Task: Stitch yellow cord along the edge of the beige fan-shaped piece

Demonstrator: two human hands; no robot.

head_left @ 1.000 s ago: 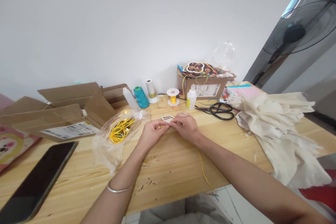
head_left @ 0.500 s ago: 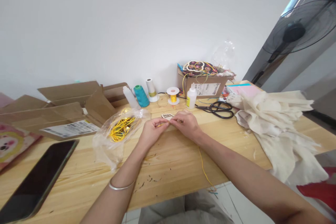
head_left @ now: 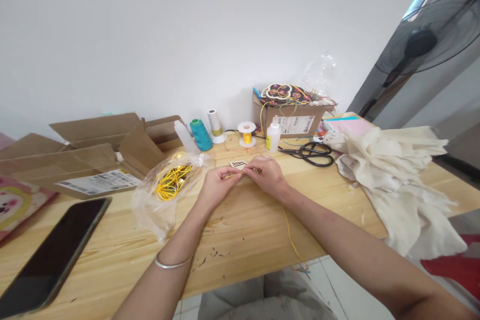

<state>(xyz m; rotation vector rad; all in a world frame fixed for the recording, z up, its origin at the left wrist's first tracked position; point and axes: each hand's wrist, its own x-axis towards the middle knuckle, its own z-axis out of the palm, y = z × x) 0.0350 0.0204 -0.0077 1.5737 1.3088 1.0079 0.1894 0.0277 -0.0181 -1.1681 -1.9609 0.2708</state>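
Observation:
Over the middle of the wooden table (head_left: 258,240) my two hands meet, fingertips touching. My left hand (head_left: 218,184) is closed in a pinch on a yellow cord (head_left: 289,232). My right hand (head_left: 268,175) pinches the same cord close by; a small patterned piece shows among its fingers, too hidden to name. From under my right wrist the cord hangs down past the table's front edge. Just behind the fingertips lies a small pale piece with dark cut-outs (head_left: 237,164). The exact point where the fingers work is covered by them.
Left: a plastic bag (head_left: 150,210) with yellow cords, an open cardboard box (head_left: 90,160), a phone (head_left: 56,255). Behind: a teal thread cone (head_left: 201,135), a yellow spool (head_left: 247,136), a bottle (head_left: 273,136), a filled box (head_left: 268,117). Right: black scissors (head_left: 315,154), cream cloth (head_left: 390,170).
Both hands stay together in nearly the same place, with only slight finger movement at the cord. The whole view has shifted slightly.

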